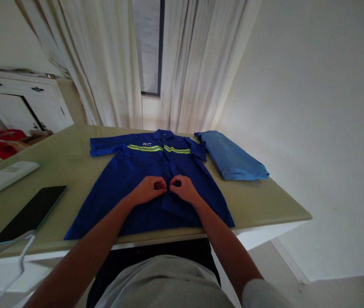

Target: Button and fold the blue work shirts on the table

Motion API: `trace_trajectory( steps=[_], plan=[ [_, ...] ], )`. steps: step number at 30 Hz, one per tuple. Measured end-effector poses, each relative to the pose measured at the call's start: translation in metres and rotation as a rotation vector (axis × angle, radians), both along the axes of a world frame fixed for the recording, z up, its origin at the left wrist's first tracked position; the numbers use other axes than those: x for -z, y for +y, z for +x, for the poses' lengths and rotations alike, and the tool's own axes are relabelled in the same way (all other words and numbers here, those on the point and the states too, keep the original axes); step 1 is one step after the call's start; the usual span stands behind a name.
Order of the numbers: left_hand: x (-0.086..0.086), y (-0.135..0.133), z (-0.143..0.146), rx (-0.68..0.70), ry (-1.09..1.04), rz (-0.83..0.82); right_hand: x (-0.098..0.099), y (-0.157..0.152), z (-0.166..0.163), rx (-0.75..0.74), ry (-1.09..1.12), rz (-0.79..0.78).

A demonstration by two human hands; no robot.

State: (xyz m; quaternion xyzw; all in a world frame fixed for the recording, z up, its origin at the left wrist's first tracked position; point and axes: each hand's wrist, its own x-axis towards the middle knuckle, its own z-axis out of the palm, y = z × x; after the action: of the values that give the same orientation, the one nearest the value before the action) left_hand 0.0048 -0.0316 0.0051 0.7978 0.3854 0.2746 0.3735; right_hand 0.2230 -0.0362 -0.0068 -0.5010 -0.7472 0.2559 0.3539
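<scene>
A dark blue work shirt [143,171] with yellow-green reflective stripes across the chest lies front up on the table, collar at the far side. My left hand [151,189] and my right hand [182,188] meet over its front placket, slightly below the middle. Fingers and thumb of each hand are pinched on the shirt's front edges, with a small gap between the hands. Below them one front panel's lower part lies folded at an angle. Whether a button sits between the fingertips is too small to tell.
Folded light blue cloth [233,156] lies right of the shirt. On the left are a black-screened phone [31,214] with a white cable [21,265] and a white device [7,177]. The greenish table [278,205] ends near my waist. Curtains and a white cabinet [37,98] stand behind.
</scene>
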Motion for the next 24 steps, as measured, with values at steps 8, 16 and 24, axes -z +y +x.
trace_trajectory(
  steps=[8, 16, 24],
  plan=[
    [0.0023, -0.0043, 0.0028, -0.026, 0.033, 0.095, 0.0035, 0.0007, -0.0009, -0.102, 0.002, 0.045],
    [-0.002, -0.005, 0.0023, -0.018, 0.065, 0.149, 0.0042, 0.0039, -0.0005, -0.129, 0.089, 0.0],
    [-0.0072, -0.007, 0.0026, -0.03, 0.196, 0.233, 0.01, 0.0069, 0.0036, -0.167, 0.146, -0.163]
  ],
)
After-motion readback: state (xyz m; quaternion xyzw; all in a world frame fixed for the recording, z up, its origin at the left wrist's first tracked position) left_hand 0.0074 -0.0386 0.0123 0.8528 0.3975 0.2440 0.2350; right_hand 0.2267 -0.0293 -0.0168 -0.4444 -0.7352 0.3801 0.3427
